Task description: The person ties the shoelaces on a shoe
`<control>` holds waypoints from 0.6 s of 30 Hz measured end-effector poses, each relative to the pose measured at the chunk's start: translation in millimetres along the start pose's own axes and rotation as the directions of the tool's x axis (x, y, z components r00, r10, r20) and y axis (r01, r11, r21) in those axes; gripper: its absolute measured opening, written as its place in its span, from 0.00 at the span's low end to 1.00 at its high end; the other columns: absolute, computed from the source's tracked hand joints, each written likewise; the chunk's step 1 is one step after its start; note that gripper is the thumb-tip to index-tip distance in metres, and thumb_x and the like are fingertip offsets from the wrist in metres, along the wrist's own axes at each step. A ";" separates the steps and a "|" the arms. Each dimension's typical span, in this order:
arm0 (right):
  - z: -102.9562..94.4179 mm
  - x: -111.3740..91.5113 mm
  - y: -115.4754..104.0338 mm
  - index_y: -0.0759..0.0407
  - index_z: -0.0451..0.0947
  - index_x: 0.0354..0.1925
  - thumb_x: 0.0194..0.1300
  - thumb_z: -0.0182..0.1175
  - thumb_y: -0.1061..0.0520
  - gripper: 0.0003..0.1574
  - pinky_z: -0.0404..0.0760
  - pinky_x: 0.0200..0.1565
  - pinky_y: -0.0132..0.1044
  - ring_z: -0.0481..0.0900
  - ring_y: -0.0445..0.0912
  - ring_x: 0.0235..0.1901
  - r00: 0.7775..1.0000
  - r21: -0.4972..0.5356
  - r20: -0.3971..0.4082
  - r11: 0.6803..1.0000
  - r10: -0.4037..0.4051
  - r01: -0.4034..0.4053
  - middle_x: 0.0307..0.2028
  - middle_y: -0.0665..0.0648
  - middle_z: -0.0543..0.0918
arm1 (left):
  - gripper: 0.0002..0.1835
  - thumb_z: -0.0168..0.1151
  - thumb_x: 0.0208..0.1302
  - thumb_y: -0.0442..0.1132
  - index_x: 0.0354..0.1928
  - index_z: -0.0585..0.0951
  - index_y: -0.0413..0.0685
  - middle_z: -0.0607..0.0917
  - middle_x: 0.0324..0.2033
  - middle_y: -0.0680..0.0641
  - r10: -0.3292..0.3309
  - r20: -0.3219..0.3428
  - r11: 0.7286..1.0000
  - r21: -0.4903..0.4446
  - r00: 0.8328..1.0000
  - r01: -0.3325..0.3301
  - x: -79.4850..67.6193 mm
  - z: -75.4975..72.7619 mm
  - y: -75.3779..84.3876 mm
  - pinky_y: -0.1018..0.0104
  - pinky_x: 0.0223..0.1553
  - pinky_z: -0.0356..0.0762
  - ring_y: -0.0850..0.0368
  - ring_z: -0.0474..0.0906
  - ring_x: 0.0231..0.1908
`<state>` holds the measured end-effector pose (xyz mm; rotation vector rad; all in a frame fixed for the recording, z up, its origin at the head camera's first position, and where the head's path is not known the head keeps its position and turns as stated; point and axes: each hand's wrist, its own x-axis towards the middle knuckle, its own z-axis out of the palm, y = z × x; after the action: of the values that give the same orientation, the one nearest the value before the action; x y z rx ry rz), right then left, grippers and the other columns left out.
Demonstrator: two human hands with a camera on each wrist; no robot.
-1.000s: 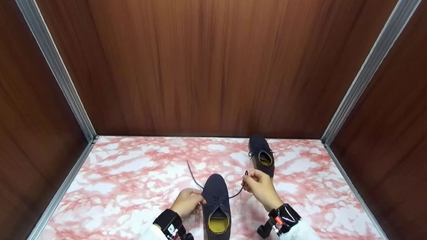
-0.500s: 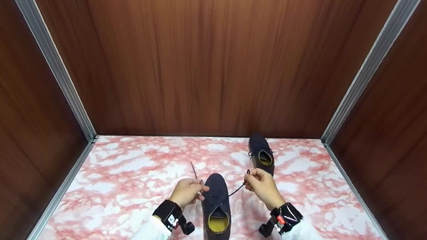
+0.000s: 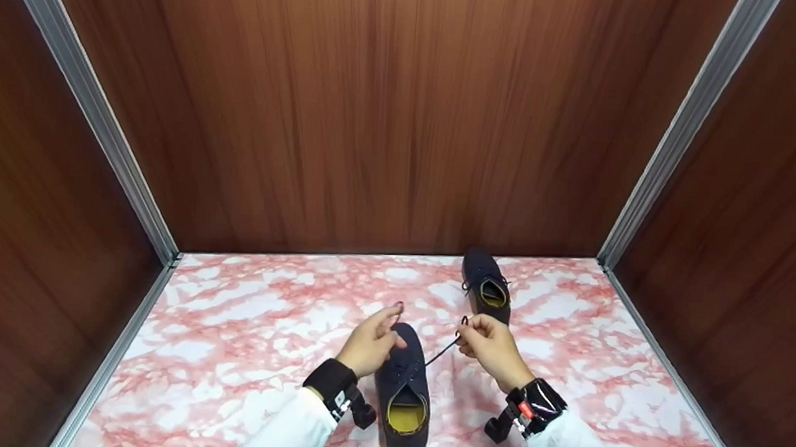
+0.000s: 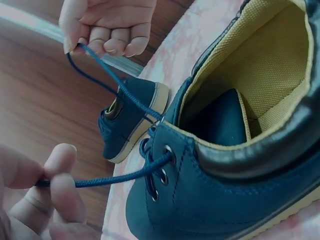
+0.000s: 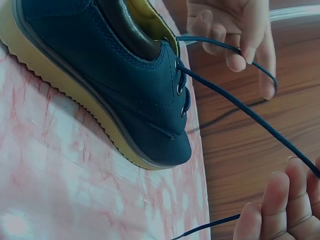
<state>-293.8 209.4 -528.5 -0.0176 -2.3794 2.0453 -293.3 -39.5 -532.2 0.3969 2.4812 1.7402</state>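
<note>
A dark navy lace-up shoe stands with its toe pointing away, its yellow lining showing. Over its left side, my left hand holds one end of the shoelace between thumb and fingers. From there the lace runs back to the top eyelet; in the right wrist view its free part drapes over the index finger. To the right, my right hand pinches the other lace end, which is drawn up from the shoe and doubled into a small loop at the fingertips. Crossed lacing shows below the top eyelets in the left wrist view.
A matching shoe, its lace tied, stands farther back on the right, partly behind my right hand. Red-and-white marbled tabletop lies underneath. Brown wood-grain panels with metal corner strips rise at the back and both sides.
My left hand has moved forward and slightly right from the shoe's side, and its lace end has been lifted along. The right hand has stayed nearly still, pinching its lace.
</note>
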 end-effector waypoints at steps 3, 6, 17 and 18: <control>-1.0 -0.7 0.8 0.62 0.76 0.33 0.72 0.62 0.61 0.08 0.84 0.33 0.32 0.81 0.42 0.25 1.000 0.002 -0.012 1.000 0.002 -0.002 0.25 0.52 0.83 | 0.29 0.53 0.73 0.31 0.75 0.72 0.52 0.91 0.38 0.40 0.059 0.060 0.996 0.065 0.996 -0.063 1.7 5.4 4.9 0.73 0.28 0.71 0.65 0.71 0.21; -1.2 -0.7 2.2 0.63 0.76 0.33 0.72 0.61 0.62 0.08 0.85 0.34 0.33 0.81 0.42 0.25 1.000 0.003 -0.012 1.000 0.005 -0.005 0.24 0.52 0.83 | 0.27 0.54 0.74 0.31 0.72 0.76 0.56 0.92 0.37 0.44 0.106 0.116 0.985 0.122 0.988 -0.120 3.1 9.6 6.5 0.73 0.38 0.74 0.64 0.78 0.29; -3.5 0.1 2.2 0.64 0.77 0.35 0.72 0.60 0.64 0.06 0.85 0.34 0.33 0.81 0.43 0.26 1.000 0.009 -0.014 1.000 0.017 -0.017 0.25 0.53 0.83 | 0.07 0.61 0.69 0.33 0.44 0.86 0.41 0.91 0.31 0.47 0.025 0.089 0.966 0.256 0.996 -0.047 -1.0 5.8 -8.0 0.70 0.39 0.79 0.63 0.83 0.33; -3.9 0.3 1.7 0.64 0.77 0.35 0.72 0.60 0.64 0.06 0.85 0.33 0.33 0.81 0.43 0.26 1.000 0.007 -0.014 1.000 0.014 -0.014 0.25 0.53 0.83 | 0.06 0.62 0.70 0.34 0.42 0.86 0.42 0.91 0.31 0.47 0.023 0.084 0.964 0.264 0.996 -0.045 -1.2 5.3 -9.0 0.70 0.38 0.79 0.64 0.83 0.32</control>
<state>-294.0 213.5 -529.7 -0.0480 -2.3709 2.0523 -292.4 -37.8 -542.6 0.5214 2.6693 1.3726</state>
